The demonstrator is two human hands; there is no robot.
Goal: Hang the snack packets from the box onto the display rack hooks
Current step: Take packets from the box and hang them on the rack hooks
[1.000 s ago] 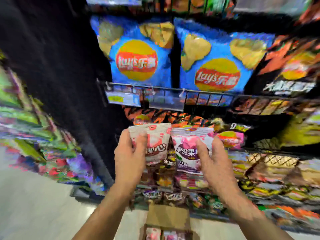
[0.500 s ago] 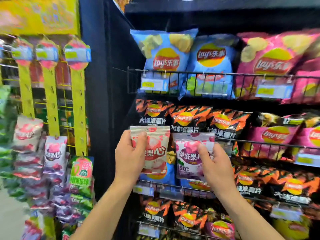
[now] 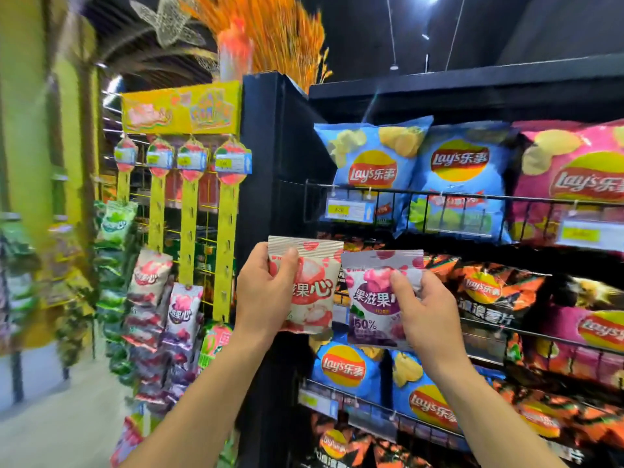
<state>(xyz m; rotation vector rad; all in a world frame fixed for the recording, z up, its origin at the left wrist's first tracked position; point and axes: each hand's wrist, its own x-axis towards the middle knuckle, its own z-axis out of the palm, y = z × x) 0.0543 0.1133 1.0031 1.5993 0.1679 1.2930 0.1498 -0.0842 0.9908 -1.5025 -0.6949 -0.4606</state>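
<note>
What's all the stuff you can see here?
shelves: one unit, black, right half
blue crisp bags: at least four, blue, top and lower shelves
pink crisp bags: several, pink, far right
orange-and-black crisp bags: several, orange and black, middle and bottom shelves
display rack: one, yellow, left of shelves
hanging packets: many, mixed colours, on rack
white-and-red packet: one, white and red, held up centre
purple packet: one, purple, beside it
left hand: one, grips white-and-red packet
right hand: one, holds purple packet
</note>
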